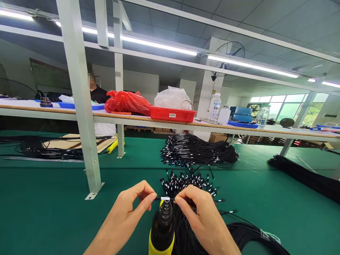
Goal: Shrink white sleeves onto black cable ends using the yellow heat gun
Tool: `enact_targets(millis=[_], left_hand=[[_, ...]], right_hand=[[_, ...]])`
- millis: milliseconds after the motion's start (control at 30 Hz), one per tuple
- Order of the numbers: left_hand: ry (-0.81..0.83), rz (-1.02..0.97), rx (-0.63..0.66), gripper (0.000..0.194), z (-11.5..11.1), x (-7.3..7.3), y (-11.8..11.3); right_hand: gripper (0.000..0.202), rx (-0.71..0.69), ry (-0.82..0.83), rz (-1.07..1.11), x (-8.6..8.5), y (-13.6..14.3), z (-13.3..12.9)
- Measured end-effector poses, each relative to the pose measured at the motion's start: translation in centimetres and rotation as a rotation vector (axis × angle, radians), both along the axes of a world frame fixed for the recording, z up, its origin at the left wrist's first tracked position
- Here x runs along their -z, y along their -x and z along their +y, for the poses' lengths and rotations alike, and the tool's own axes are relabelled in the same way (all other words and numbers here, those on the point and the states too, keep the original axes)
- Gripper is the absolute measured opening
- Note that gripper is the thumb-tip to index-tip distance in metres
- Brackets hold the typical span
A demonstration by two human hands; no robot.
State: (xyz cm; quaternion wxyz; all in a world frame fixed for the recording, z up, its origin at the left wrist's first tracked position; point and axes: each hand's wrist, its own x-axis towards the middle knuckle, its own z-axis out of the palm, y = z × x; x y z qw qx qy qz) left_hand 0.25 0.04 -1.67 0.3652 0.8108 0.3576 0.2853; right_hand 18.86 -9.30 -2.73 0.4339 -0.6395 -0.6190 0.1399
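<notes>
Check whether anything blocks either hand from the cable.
Nothing visible does: the left hand and right hand both pinch the cable directly. Between them, the nozzle overlaps its white band in view; whether it touches, I cannot tell.

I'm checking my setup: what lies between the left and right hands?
The head view shows a thin black cable with a white band, pinched by the left hand and right hand, at the coiled nozzle of the black-and-yellow tool.
</notes>
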Motion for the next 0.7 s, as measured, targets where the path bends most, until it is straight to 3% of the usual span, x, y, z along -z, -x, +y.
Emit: enact_targets(millis=[400,700], left_hand=[[0.022,-0.118,-0.041,0.023,0.3,1.0,-0.1],[0.044,-0.034,0.024,0.04,-0.1,-0.2,0.4]], right_hand=[[0.017,0.022,-0.055,0.051,0.0,0.1,0.5],[0.031,-0.009,-0.001,-0.01,-0.5,0.3,-0.3]])
